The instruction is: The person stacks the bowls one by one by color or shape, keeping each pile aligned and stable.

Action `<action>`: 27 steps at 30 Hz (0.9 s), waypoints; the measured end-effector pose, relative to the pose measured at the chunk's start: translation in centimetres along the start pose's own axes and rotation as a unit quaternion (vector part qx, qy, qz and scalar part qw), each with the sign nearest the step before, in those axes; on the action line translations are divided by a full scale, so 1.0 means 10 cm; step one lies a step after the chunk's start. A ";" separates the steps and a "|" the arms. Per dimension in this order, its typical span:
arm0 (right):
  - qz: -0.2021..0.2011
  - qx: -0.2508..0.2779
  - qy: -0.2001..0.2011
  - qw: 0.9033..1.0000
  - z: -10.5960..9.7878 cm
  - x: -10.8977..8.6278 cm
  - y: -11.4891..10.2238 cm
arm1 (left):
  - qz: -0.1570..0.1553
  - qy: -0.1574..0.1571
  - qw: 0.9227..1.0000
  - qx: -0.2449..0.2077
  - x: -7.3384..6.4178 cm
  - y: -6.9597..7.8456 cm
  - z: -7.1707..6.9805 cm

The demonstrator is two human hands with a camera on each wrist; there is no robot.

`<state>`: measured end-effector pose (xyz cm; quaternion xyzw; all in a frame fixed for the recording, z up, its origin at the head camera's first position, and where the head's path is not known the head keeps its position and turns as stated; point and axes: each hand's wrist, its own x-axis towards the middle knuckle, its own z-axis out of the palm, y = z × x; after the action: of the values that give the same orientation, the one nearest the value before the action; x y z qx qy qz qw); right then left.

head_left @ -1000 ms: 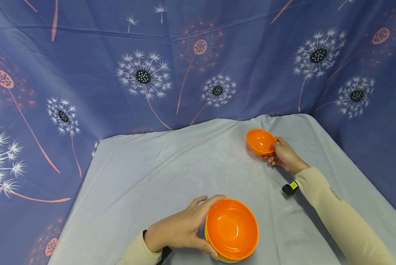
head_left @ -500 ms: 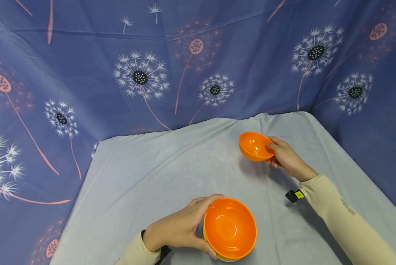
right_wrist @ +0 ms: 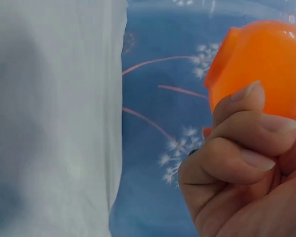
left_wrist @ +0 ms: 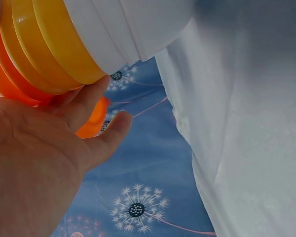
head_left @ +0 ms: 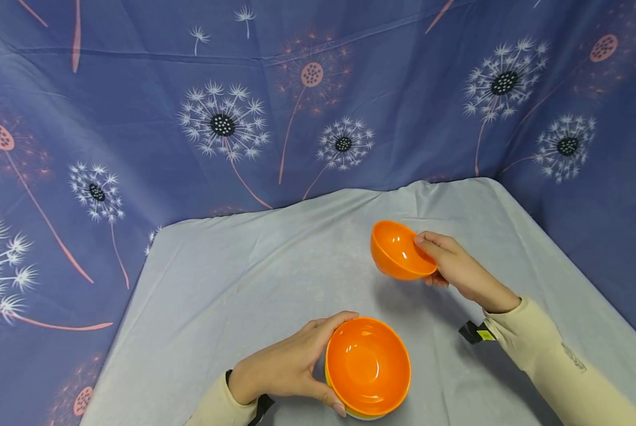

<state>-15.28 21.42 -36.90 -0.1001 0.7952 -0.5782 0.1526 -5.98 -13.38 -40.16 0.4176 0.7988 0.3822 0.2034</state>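
Note:
At the front of the table stands a stack of bowls: orange on top, with yellow and white ones below it in the left wrist view. My left hand holds the stack from its left side, thumb at the near side and fingers round the far side. Farther back and to the right, my right hand pinches the rim of a single orange bowl, thumb inside. This bowl is tilted and raised off the table, casting a shadow. The right wrist view shows the bowl's underside above curled fingers.
A pale grey cloth with creases covers the table. Blue fabric with a dandelion print hangs behind and along both sides.
My right hand has lifted the orange bowl and brought it nearer and to the left, tilting it more. My left hand and the stack stay almost in place.

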 end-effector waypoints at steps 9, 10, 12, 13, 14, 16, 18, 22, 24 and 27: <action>-0.041 -0.017 -0.031 0.999 0.14 -0.22 -0.11 | 0.011 0.004 1.000 0.001 0.00 0.01 0.00; -0.049 -0.018 -0.035 0.998 0.16 -0.25 -0.12 | 0.010 0.004 1.000 0.001 0.00 0.01 0.00; -0.061 -0.019 -0.042 0.997 0.18 -0.29 -0.16 | 0.006 0.002 1.000 -0.007 0.00 0.01 0.00; -0.066 -0.018 -0.046 0.997 0.19 -0.31 -0.18 | 0.007 0.002 1.000 -0.008 0.00 0.01 0.00; -0.069 -0.016 -0.051 0.996 0.21 -0.32 -0.20 | 0.004 0.002 1.000 -0.013 0.00 0.01 0.00; -0.073 -0.011 -0.060 0.995 0.24 -0.36 -0.24 | 0.008 0.003 1.000 -0.011 0.00 0.01 0.00; -0.076 -0.008 -0.069 0.995 0.27 -0.40 -0.28 | 0.025 0.007 1.000 -0.004 0.01 0.00 0.00; -0.091 -0.023 -0.079 0.992 0.34 -0.48 -0.36 | 0.067 0.013 0.998 -0.003 0.05 -0.03 0.00; -0.098 -0.039 -0.085 0.991 0.37 -0.51 -0.38 | 0.081 0.013 0.997 -0.003 0.06 -0.04 0.00; -0.106 -0.058 -0.096 0.988 0.41 -0.55 -0.40 | 0.074 0.009 0.997 -0.002 0.05 -0.04 0.00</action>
<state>-8.73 18.33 -33.57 -0.2474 0.7938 -0.5318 0.1605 -6.50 -13.14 -40.45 0.4720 0.7668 0.4013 0.1678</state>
